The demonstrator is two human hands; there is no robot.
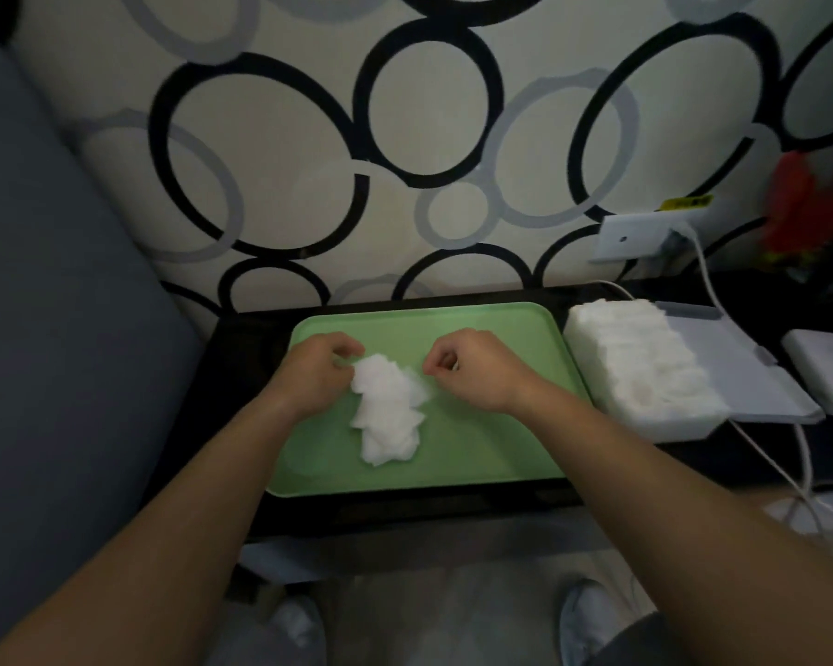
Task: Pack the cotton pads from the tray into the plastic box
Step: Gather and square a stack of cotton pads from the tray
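Watching the head cam feed here. The green tray sits on a black table right in front of the person, and there's a loose, messy pile of white cotton pads in the middle of it, running from the far side toward the near side.

Left hand is curled up at the far left corner of the pile, fingertips right on the top pads, pinching their edge as far as I can see. Right hand is curled too, thumb and forefinger close together just beside the pile's far right corner. It's blurry there, so I honestly can't tell if it has a pad or is only touching.

The plastic box is just beside the tray on the right, already stuffed with rows of pads, its lid flipped open flat to the right. A white cable runs down from a wall socket behind it.
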